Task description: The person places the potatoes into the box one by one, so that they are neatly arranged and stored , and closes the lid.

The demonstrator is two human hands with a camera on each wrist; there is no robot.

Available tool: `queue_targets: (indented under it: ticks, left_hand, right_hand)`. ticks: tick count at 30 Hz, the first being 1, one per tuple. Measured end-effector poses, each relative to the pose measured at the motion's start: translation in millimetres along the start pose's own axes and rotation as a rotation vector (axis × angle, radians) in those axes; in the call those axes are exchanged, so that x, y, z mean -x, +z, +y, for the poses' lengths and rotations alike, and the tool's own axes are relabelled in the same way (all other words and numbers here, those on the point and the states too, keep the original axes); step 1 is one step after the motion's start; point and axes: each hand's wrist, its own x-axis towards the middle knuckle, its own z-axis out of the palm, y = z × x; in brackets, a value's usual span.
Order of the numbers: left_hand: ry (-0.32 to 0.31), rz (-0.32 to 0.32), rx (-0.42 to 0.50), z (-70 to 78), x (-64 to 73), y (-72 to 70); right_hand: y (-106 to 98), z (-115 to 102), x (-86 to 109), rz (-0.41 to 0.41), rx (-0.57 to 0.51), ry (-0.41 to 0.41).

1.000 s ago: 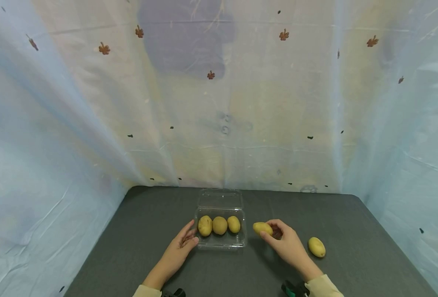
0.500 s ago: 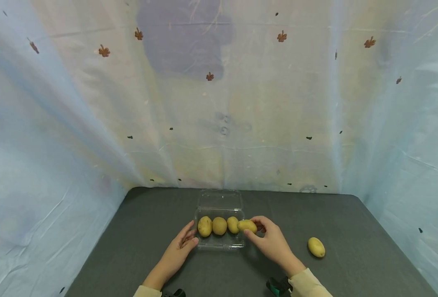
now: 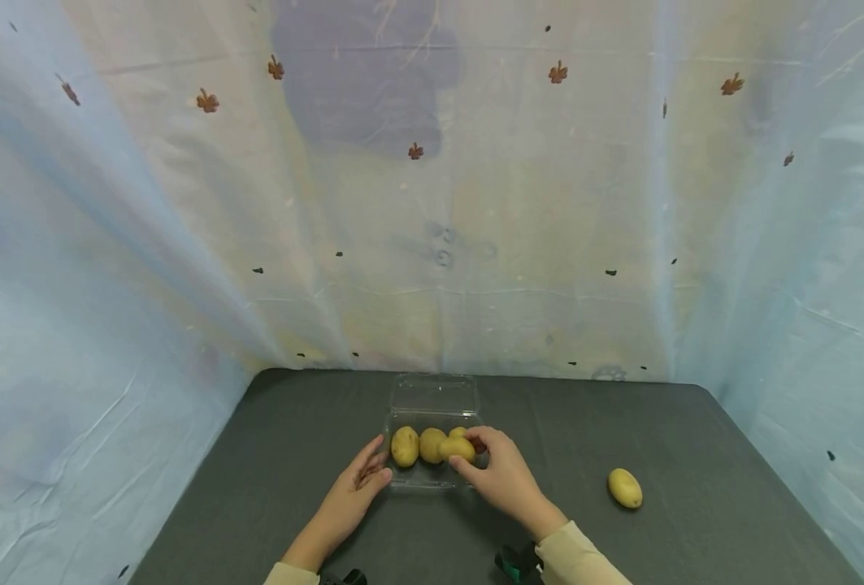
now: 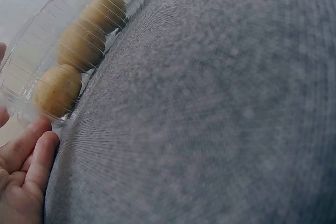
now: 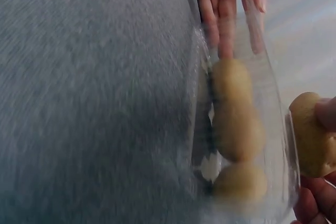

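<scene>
A clear plastic clamshell container stands on the table with its lid tipped back. Three potatoes lie in a row inside it. My right hand pinches another potato between thumb and fingers, over the right part of the container. In the right wrist view that held potato shows beside the container's upper rim, above the row. My left hand rests against the container's left side, its fingers fairly straight and touching the wall.
One more potato lies on the dark grey table, to the right of my right hand. A pale patterned curtain hangs behind the table and along both sides.
My right hand has carried the held potato leftward, from beside the container to over it. The left hand, the container and the loose potato have stayed in place.
</scene>
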Motion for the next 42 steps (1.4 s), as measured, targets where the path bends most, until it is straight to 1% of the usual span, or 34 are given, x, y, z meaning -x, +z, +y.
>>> queue_targets:
  ticks: [8,11,16,20,23,27,33,42]
  left_hand:
    - [0.005,0.001,-0.005,0.3,-0.1,0.7]
    - [0.003,0.008,-0.007,0.3,0.1,1.0]
    - [0.006,0.016,-0.004,-1.4,-0.1,1.0]
    - [0.004,0.014,0.002,-1.4,0.0,1.4]
    - [0.002,0.010,0.008,-0.6,0.2,1.6]
    - [0.002,0.008,0.002,-0.1,0.6,1.2]
    - [-0.003,0.001,0.003,1.2,0.8,0.9]
    - [-0.008,0.005,0.007,2.8,1.7,0.8]
  right_hand:
    - [18,-6,-7.2,0.019,0.082,-0.042]
    - [23,-8,-9.4,0.008,0.101,-0.069]
    - [30,-13,-10.6,-0.015,0.106,-0.086]
    - [36,-16,-12.3,-0.015,0.139,-0.104]
    - [39,-18,-13.9,-0.010,0.168,-0.098]
    - [41,-23,-16.1,-0.019,0.195,-0.069]
    - [43,-28,-18.7,-0.076,0.153,-0.057]
    - [43,-32,-20.8,-0.122,0.122,-0.025]
